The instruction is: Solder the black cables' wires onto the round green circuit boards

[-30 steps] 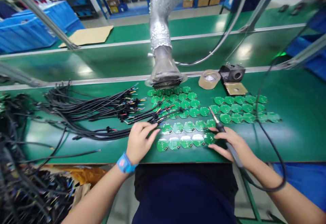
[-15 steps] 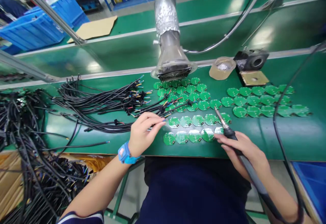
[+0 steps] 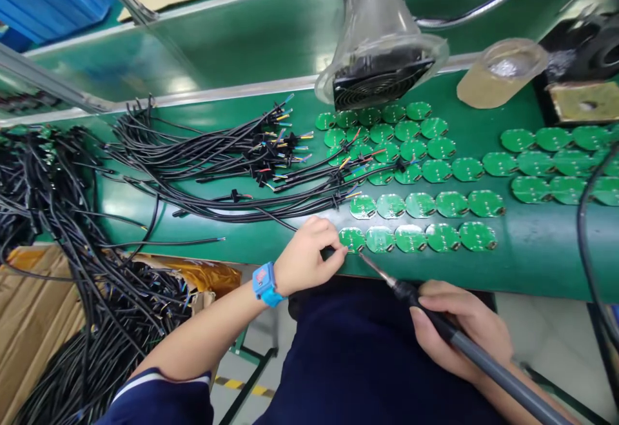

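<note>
My left hand, with a blue wrist strap, is closed in a pinch at the left end of the front row of circuit boards. A black cable runs into it from behind; the wire ends at the fingertips are too small to make out. Right beside the fingertips lies a round green circuit board. My right hand is wrapped round the dark handle of a soldering iron. The iron's metal tip points up and left, close to that board's lower right edge; I cannot tell whether it touches.
Rows of green boards cover the bench's middle and right. Black cables with bared coloured ends lie left. A fume extractor hood hangs over the back. Behind stand a translucent cup and a yellow sponge holder. The iron's cord loops at right.
The view has moved closer and lower over the bench. My left hand has come to the front-left board. The soldering iron has swung from the right-hand boards down and left toward the same board.
</note>
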Demonstrator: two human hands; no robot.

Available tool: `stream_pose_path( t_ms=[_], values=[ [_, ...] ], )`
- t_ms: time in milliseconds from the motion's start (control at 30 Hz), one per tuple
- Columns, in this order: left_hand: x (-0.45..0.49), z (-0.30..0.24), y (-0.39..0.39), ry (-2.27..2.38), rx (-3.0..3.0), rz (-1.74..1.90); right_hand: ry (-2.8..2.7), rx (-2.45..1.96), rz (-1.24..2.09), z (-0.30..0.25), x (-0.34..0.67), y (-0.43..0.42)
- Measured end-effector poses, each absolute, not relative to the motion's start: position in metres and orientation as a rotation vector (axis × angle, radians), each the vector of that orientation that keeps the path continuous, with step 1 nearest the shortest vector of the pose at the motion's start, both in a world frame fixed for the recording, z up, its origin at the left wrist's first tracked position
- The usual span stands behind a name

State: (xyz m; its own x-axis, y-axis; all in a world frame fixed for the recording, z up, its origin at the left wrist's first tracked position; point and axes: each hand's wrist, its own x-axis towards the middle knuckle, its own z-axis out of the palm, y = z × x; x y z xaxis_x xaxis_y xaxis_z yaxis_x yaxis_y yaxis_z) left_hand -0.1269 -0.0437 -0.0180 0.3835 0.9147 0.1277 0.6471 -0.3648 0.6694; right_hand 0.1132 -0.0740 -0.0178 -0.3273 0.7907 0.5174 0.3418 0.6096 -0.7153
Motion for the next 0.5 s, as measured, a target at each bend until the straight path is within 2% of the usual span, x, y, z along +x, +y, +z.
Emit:
stream_pose_path(
  t_ms=[500],
  values=[
    [-0.1265,-0.0255,-0.0472,1.349,2.114,0.764,-2.020,-1.000,0.535,-0.0135,0.1017,-0.0718]
  ],
)
